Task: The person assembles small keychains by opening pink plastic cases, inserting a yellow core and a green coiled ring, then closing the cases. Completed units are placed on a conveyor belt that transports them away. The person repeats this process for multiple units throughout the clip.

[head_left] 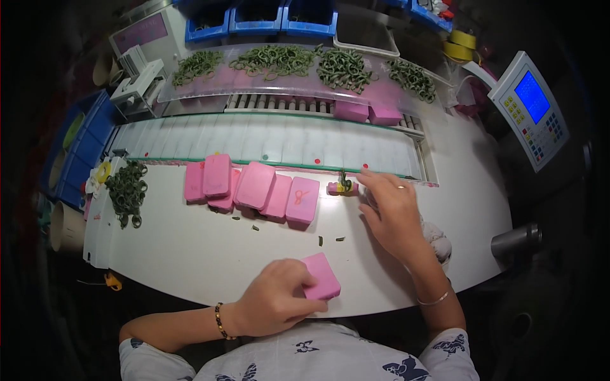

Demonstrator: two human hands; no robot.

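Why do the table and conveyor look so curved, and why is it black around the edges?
In the head view, the fisheye lens bows the white table and conveyor; the corners fall outside the lens circle. Light is strong centrally, with a bright patch beside the pink cases; the surroundings stay dim.

a: entry one, garment?
b: short-sleeved top, pale with a faint check, printed with dark blue butterflies across chest and both sleeves.
a: left hand (pixel 273 305)?
b: bare; beaded bracelet at the wrist, dark beads with a few amber ones.
a: right hand (pixel 393 213)?
b: bare; thin gold-coloured ring on one finger, slim silver-coloured bangle at the wrist.
a: gloves, watch?
b: not listed.
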